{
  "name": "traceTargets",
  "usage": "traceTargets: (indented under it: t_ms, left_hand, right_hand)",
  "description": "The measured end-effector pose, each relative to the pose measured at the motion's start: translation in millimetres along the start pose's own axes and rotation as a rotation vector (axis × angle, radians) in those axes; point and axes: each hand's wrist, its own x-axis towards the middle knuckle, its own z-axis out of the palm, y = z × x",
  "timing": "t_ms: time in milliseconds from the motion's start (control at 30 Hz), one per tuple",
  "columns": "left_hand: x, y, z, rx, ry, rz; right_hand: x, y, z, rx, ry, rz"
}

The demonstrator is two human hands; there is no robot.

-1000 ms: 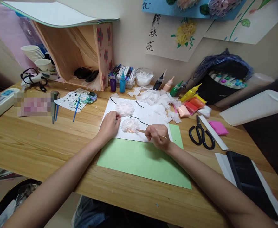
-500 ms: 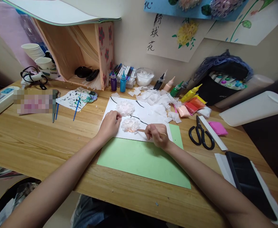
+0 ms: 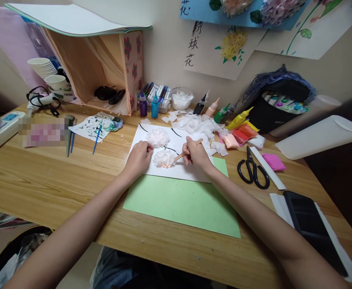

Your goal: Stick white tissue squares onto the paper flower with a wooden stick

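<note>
My right hand point(image 3: 196, 154) pinches a flat wooden craft stick point(image 3: 197, 143). Its lower end touches the right edge of the nearer white tissue-paper flower point(image 3: 163, 157), which has peach colour along its front edge. A second tissue flower point(image 3: 157, 137) lies just behind it. Both are on a white sheet of paper point(image 3: 176, 172) marked with dark curved lines. My left hand point(image 3: 140, 157) rests on the sheet's left side, beside the flowers. Its fingers are curled, and whatever may be between them is hidden. Green paper point(image 3: 182, 204) lies beneath the white sheet.
Torn tissue pieces point(image 3: 198, 122) are heaped behind the sheet, near paint bottles point(image 3: 220, 113) and clay packets point(image 3: 243, 133). Black scissors point(image 3: 252, 170) and a black case point(image 3: 314, 228) lie at right. Paintbrushes point(image 3: 96, 138) lie at left; an open box point(image 3: 103, 72) stands behind.
My right hand has moved up and slightly left, and the craft stick is now tilted more steeply against the nearer flower. My left hand has stayed in place.
</note>
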Motion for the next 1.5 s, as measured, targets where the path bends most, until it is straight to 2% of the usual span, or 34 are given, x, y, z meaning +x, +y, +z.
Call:
traceTargets:
  t_ms: [67,167,300,367,467,567,633,700,767,900,1067,1267,1367,1500]
  left_hand:
    - [0,0,0.0,0.003,0.002,0.002]
    - [0,0,0.3,0.013,0.005,0.006]
    - [0,-1,0.5,0.023,0.007,0.011]
    - [0,-1,0.3,0.018,0.004,0.011]
    - [0,-1,-0.1,0.019,-0.001,0.012]
    - [0,0,-0.5,0.029,0.006,0.016]
    - [-1,0,-0.9,0.022,0.011,0.013]
    - [-1,0,-1.5,0.010,0.012,0.006]
    - [-1,0,-1.9,0.003,0.011,-0.001]
    - [-1,-2,-1.7,0.002,0.015,-0.018]
    - [-1,-1,-1.4,-0.008,0.015,-0.021]
    - [0,-3,-4.8,-0.024,0.001,-0.058]
    - [1,-4,-10.0,-0.062,0.011,-0.076]
    - [-1,7,-23.2,-0.126,0.028,-0.078]
  right_hand:
    - [-14,7,-2,-0.015,-0.051,-0.098]
    - [-34,19,-2,-0.116,-0.058,-0.255]
    - [-40,21,-6,-0.110,-0.076,-0.316]
    - [-34,13,-15,-0.080,-0.037,-0.357]
    - [-24,-1,-38,-0.100,0.141,-0.428]
    - [-15,-3,-63,-0.331,0.319,-0.487]
    - [-10,3,-73,-0.523,0.307,-0.503]
    - [-5,13,-78,-0.665,0.240,-0.502]
    - [-1,24,-76,-0.767,0.236,-0.520]
    - [8,37,-69,-0.891,0.346,-0.538]
    - [12,39,-69,-0.794,0.383,-0.529]
    - [-3,20,-60,-0.664,0.432,-0.653]
    - [-17,4,-43,-0.551,0.343,-0.677]
    - [-39,-9,-15,-0.392,0.105,-0.631]
